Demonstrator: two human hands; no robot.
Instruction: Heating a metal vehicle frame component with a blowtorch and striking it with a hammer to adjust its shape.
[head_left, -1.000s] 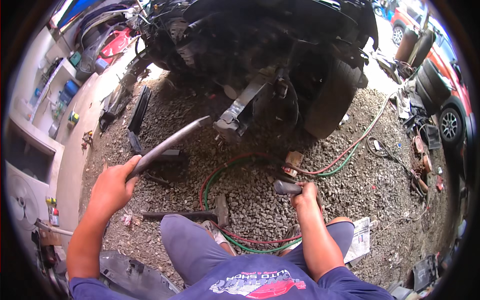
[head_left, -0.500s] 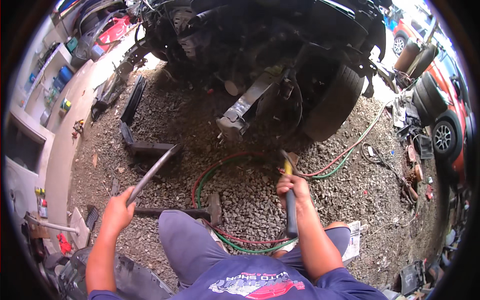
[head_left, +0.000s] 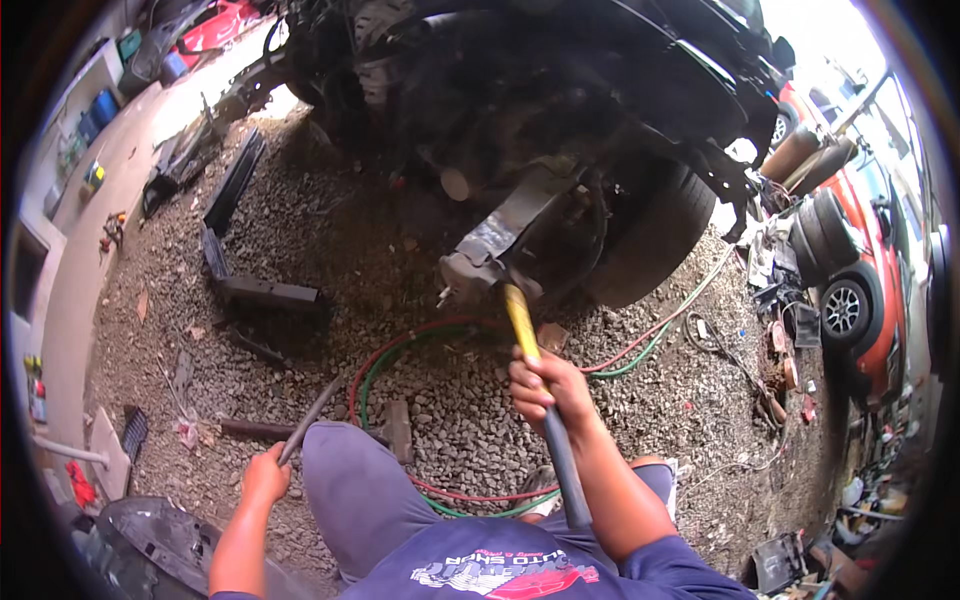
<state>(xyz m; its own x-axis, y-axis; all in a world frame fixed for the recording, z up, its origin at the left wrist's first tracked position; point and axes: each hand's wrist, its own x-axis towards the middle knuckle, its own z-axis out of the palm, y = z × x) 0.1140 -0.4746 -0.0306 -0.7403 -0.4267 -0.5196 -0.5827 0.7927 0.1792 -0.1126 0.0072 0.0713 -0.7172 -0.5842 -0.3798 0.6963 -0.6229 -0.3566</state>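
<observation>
My right hand (head_left: 550, 385) is wrapped round the yellow and black handle of a hammer (head_left: 520, 318). The hammer's head end is at the tip of a bare metal frame rail (head_left: 512, 222) that juts from the vehicle; the head itself is hard to make out. Lower and to the left, my left hand (head_left: 265, 476) grips one end of a grey metal bar (head_left: 312, 415), its free end pointing up and away from me. Below that bar, a sledgehammer (head_left: 398, 432) lies on the gravel by my knee.
A stripped dark vehicle front (head_left: 520, 90) with a tire (head_left: 665, 235) stands ahead. Red and green hoses (head_left: 365, 375) loop over the gravel. A bent black metal piece (head_left: 268, 292) lies left. Loose tires (head_left: 825, 235) and an orange car (head_left: 870, 330) are at the right.
My right hand has moved the hammer forward to the frame rail's end. My left hand has lowered the bar toward my knee. The view has shifted slightly.
</observation>
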